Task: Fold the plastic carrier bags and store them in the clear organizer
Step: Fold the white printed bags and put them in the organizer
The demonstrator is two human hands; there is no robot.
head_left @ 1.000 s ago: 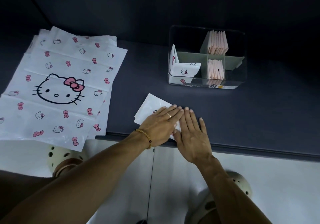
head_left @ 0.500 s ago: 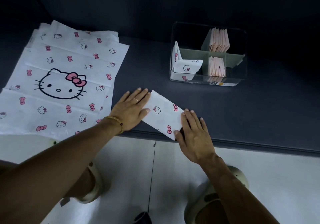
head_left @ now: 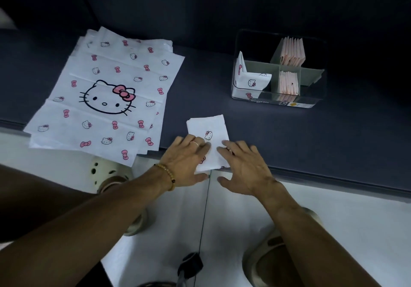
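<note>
A folded white cat-print carrier bag [head_left: 209, 131] lies as a narrow strip at the front edge of the dark counter [head_left: 289, 135]. My left hand [head_left: 186, 162] rests flat on its left side, fingers straight. My right hand [head_left: 242, 166] lies on its right side with fingers spread. A stack of flat unfolded cat-print bags [head_left: 106, 95] covers the counter's left part. The clear organizer [head_left: 278, 103] stands at the back right; its left compartment holds folded cat-print bags [head_left: 253, 80], and two other compartments hold folded pink bags [head_left: 291, 51].
The counter's front edge runs just under my hands, with white cabinet doors [head_left: 222, 220] below it. A dark wall rises behind the counter. Beige clogs [head_left: 106, 175] show on the floor below.
The folded bag has turned from a slanted strip to lie nearly straight away from me. My left hand moved right onto it, and both hands now sit on its near end.
</note>
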